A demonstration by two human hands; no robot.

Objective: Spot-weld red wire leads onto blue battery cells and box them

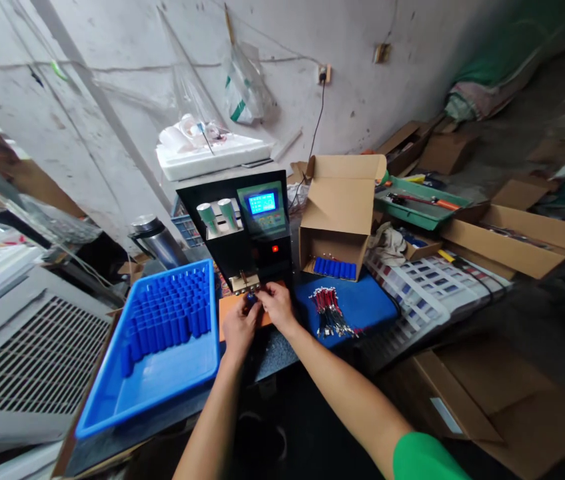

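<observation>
At the front of a black spot welder (267, 233), my left hand (240, 325) is closed around a blue cylindrical battery cell (251, 298) just below the welding head (245, 283). My right hand (278, 305) meets it from the right, its fingers pinched at the top of the cell. What the right fingertips hold is too small to make out. Both hands are over an orange board (229, 308). To the left, a blue tray (147, 393) contains many upright blue cells (169, 313). A bundle of red and black wire leads (331, 310) lies right of my hands.
An open cardboard box (337, 247) with a row of blue cells stands behind the leads. White foam (215, 155) rests on the welder. A steel flask (158, 241) stands behind the tray. Farther right are a green tool tray (412, 212) and a white plastic crate (412, 300).
</observation>
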